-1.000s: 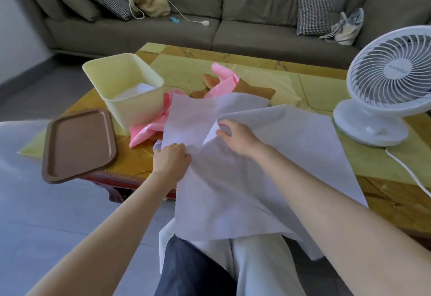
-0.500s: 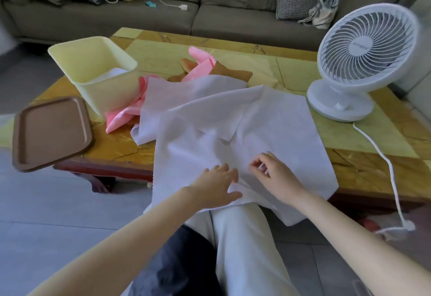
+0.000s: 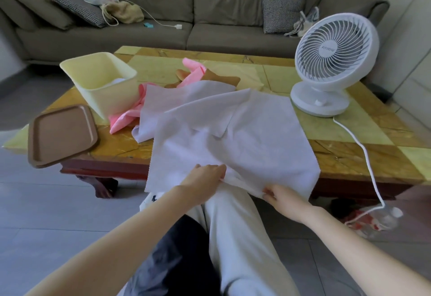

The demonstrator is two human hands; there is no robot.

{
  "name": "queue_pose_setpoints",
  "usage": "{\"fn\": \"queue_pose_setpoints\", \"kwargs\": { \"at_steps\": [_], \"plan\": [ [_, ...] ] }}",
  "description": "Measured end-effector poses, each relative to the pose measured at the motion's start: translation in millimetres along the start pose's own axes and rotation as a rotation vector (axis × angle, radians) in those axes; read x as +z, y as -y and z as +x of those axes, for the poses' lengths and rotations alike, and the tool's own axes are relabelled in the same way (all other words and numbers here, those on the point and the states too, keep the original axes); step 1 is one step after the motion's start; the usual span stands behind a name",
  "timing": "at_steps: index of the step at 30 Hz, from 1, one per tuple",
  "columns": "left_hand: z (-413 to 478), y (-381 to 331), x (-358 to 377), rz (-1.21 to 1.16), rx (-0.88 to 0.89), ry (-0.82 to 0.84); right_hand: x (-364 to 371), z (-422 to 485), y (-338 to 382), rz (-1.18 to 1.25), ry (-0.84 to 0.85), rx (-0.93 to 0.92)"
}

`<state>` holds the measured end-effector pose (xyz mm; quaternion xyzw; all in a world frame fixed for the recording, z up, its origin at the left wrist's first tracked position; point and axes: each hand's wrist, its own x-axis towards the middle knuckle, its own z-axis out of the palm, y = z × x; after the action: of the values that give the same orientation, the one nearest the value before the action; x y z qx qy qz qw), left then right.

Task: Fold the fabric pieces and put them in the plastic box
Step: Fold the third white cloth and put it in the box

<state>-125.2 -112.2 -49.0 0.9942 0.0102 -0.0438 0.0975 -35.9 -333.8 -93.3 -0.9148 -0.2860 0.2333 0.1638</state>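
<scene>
While the left hand point(image 3: 202, 180) pinches the white fabric point(image 3: 247, 139), the right hand point(image 3: 281, 199) (fingers curled) grips its near edge.

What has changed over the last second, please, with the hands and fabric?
Both hands drew back from the middle of the white fabric to its near edge. The left hand now grips that edge; the right hand pinches it further right. The plastic box, pink fabric, brown tray and fan stayed put.
</scene>
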Motion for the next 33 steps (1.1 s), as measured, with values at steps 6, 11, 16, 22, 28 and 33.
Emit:
{"fn": "queue_pose_setpoints", "kwargs": {
  "at_steps": [6,11,16,22,28,33],
  "plan": [
    [-14,-3,-11,-0.073,0.013,0.113,-40,-14,-8,-0.068,0.006,0.031],
    [-5,-3,-17,-0.110,-0.034,0.300,-69,-7,0,-0.141,-0.067,0.046],
    [31,21,-32,-0.103,-0.113,0.118,-78,21,17,-0.228,-0.199,0.005],
    [80,44,-30,0.004,-0.143,0.170,-72,55,30,-0.254,-0.220,0.002],
    [113,47,-20,0.121,-0.117,0.230,-60,74,27,-0.245,-0.173,0.030],
    [122,50,-12,0.068,-0.151,0.137,-56,84,24,-0.261,-0.173,0.024]
  ]
}}
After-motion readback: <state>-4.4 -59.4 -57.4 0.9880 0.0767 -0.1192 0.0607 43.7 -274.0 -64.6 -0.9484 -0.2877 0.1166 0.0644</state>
